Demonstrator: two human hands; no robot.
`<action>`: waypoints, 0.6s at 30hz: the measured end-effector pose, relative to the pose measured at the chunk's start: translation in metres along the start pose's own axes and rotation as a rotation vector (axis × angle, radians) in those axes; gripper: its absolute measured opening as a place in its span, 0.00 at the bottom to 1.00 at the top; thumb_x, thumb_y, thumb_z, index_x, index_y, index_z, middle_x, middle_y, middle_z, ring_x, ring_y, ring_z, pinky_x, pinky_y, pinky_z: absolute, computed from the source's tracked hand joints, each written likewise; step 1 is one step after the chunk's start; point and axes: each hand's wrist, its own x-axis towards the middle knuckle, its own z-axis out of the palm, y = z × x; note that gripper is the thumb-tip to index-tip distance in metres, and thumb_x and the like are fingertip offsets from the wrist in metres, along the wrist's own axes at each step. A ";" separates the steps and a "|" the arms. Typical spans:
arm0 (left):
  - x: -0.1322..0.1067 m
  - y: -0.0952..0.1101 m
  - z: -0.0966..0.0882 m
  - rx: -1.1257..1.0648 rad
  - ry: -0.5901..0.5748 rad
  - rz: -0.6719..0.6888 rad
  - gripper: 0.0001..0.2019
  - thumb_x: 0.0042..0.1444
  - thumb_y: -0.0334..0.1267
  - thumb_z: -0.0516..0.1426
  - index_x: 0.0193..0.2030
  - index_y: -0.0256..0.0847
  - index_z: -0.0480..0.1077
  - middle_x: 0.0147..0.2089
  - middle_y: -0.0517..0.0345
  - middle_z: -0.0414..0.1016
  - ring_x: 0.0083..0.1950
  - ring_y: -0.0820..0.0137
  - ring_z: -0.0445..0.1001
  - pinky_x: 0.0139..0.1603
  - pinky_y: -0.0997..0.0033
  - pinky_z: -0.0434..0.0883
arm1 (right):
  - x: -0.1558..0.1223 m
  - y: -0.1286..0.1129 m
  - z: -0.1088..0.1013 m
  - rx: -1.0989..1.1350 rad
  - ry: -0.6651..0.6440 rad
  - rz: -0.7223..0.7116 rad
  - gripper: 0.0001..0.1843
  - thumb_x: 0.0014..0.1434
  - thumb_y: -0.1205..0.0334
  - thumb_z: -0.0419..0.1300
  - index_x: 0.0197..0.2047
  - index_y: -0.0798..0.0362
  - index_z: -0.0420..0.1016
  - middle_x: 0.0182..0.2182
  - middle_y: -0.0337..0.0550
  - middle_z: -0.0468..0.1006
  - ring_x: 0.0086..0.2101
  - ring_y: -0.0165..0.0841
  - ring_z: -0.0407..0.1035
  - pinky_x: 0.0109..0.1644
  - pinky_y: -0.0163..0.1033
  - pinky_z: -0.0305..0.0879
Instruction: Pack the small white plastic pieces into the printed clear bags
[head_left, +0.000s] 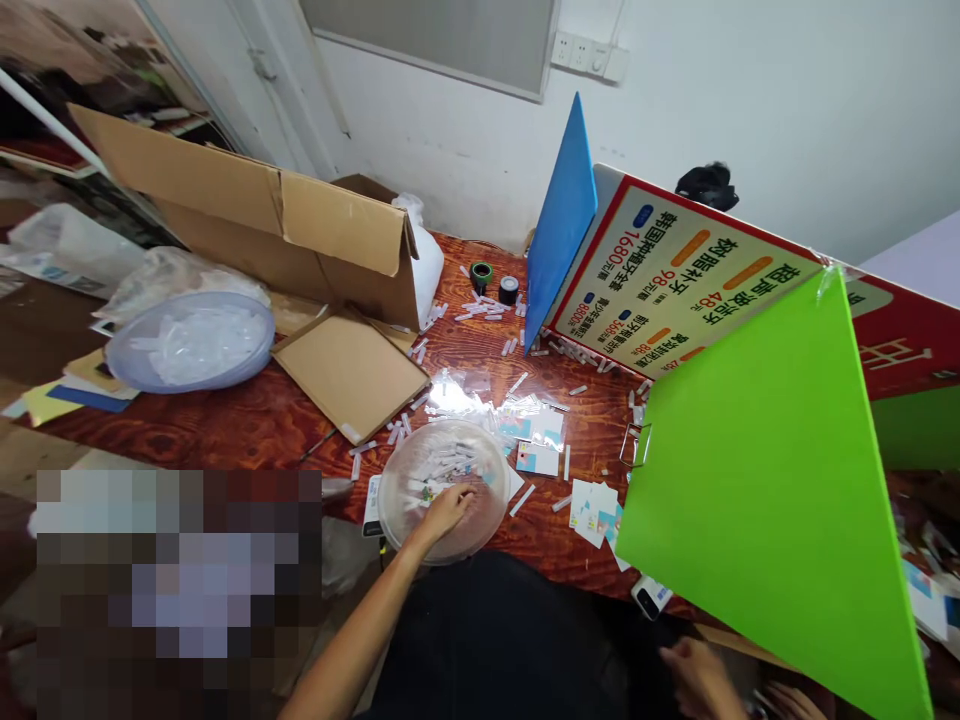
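Observation:
My left hand (448,508) reaches into a round translucent basin (390,520) at the table's near edge. Its fingers are drawn together; what they hold, if anything, is hidden. Small white strips and packets (450,455) lie inside the basin. Low on the right, beside the table edge, is my right hand (694,672), blurred, its fingers seemingly curled and their grip unclear. Nearest to it is a small white device (650,597). Printed cards (538,458) and loose strips lie to the basin's right.
A green board (757,490), a printed sign (660,270) and a blue panel (562,220) stand on the right. At left are a cardboard box (247,225), a flat carton (352,375) and a bluish bowl (124,365). Another person's fingers (791,702) show at the bottom right.

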 end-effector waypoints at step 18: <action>0.068 -0.046 0.044 0.008 0.153 -0.316 0.15 0.66 0.44 0.58 0.54 0.37 0.71 0.55 0.49 0.74 0.55 0.60 0.74 0.58 0.49 0.71 | 0.057 -0.160 0.067 0.293 -0.209 -0.361 0.10 0.49 0.51 0.60 0.27 0.49 0.73 0.25 0.43 0.78 0.30 0.40 0.72 0.39 0.42 0.65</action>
